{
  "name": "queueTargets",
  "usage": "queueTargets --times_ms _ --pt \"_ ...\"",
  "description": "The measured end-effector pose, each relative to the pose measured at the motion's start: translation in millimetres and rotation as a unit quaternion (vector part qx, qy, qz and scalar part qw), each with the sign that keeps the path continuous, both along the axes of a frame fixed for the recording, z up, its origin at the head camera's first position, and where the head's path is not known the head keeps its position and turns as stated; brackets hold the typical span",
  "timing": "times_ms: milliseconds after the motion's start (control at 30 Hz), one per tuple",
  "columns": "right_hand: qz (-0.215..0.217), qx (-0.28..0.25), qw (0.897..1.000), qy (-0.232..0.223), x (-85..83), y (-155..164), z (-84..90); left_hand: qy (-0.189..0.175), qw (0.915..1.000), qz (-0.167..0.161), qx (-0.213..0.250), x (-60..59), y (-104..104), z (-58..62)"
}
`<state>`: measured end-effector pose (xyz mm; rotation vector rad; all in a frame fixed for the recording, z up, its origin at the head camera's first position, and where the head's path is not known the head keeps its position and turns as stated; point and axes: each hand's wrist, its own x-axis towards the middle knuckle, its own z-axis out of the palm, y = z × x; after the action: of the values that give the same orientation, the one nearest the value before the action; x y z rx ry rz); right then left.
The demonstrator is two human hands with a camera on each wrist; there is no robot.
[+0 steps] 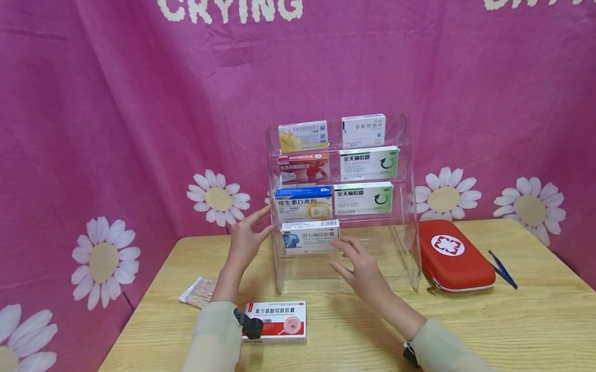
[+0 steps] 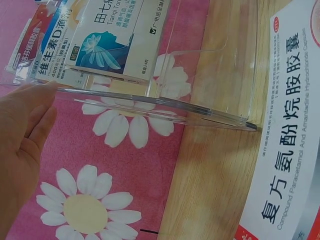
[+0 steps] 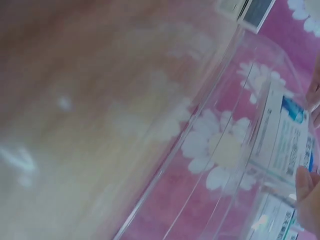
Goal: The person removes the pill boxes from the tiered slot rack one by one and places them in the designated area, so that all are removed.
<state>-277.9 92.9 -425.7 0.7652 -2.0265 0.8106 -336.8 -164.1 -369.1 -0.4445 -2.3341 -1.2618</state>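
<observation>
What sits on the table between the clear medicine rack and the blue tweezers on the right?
A red first-aid pouch with a white emblem lies flat between the clear rack and the blue tweezers. The head view shows it, close beside the rack's right wall.

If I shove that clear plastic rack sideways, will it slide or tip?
The rack is tall with thin clear walls, so it may tip if pushed high. It probably slides easily on the smooth wooden table. The loaded boxes could shift.

Pouch right of rack
</observation>
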Motion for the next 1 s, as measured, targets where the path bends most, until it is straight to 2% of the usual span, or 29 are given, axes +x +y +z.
queueTargets --times_ms 200,433,667,1000 --pt "-0.024 -0.021 0.999 0.036 -23.0 10 4.8 0.002 1.0 -0.002 0.007 -1.0 -1 -0.7" --pt "-0.027 -0.019 0.999 0.039 -44.0 15 7.4 -0.003 0.9999 -0.005 0.012 1.0 -1 -0.5" --pt "-0.01 0.017 0.999 0.048 -51.7 13 6.9 0.0 0.9998 -0.008 0.016 1.8 1 -2.3" --pt "0.014 0.001 0.999 0.036 -53.6 12 11.1 0.016 0.9995 -0.016 0.02 0.8 0 -2.6"
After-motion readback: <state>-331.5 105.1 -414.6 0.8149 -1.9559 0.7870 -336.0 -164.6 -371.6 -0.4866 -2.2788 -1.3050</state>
